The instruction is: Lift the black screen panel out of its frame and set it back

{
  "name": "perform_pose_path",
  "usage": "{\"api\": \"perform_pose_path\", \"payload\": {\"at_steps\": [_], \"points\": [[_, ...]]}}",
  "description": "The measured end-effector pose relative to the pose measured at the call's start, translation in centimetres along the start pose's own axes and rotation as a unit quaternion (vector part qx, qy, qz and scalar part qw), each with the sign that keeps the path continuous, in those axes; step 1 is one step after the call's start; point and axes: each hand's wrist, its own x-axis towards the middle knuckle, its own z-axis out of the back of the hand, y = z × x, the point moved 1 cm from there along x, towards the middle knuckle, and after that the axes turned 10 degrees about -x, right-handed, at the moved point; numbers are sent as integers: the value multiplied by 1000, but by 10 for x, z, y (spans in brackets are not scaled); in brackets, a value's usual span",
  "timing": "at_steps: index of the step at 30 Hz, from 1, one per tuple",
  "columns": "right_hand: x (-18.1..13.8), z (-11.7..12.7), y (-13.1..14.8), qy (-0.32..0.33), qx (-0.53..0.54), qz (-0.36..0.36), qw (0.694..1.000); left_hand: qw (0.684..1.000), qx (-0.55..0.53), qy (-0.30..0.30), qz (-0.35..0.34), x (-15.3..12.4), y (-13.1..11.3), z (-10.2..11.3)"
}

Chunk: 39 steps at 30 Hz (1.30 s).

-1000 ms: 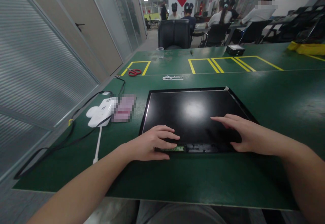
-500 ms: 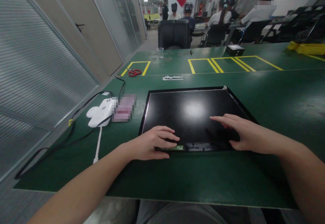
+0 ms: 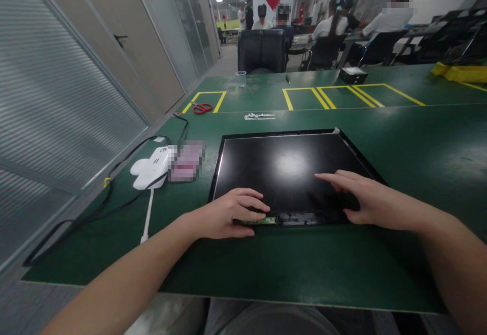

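A black display panel (image 3: 258, 162) lies flat on the green table, its glossy face up and a bright reflection in its middle. Along its near edge runs a strip with a green circuit board (image 3: 271, 220), partly covered by my fingers. My left hand (image 3: 232, 213) rests over the near left corner, fingers apart on the panel and the thumb in front of its edge. Over the panel's right part is my right hand (image 3: 353, 195), index finger stretched out and thumb apart near the front edge. Neither hand is closed around anything.
To the left lie a white power strip (image 3: 154, 169), black cables (image 3: 110, 208) and a blurred pink item (image 3: 186, 161). Red-handled scissors (image 3: 203, 108), white scraps (image 3: 259, 116), a clear cup (image 3: 241, 79) and a small black box (image 3: 353, 75) are farther back. People sit beyond the table.
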Motion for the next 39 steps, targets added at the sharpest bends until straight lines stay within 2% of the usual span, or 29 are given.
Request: {"api": "perform_pose_path", "payload": {"at_steps": [13, 29, 35, 39], "points": [[1, 2, 4, 3, -2, 0, 1000, 1000, -2, 0, -4, 1, 0, 0], [1, 1, 3, -25, -18, 12, 999, 1000, -1, -2, -10, 2, 0, 0], [2, 0, -6, -16, -7, 4, 1000, 1000, -7, -18, -2, 0, 2, -2], [-2, 1, -28, -45, -2, -29, 999, 1000, 0, -22, 6, -2, 2, -3]]}}
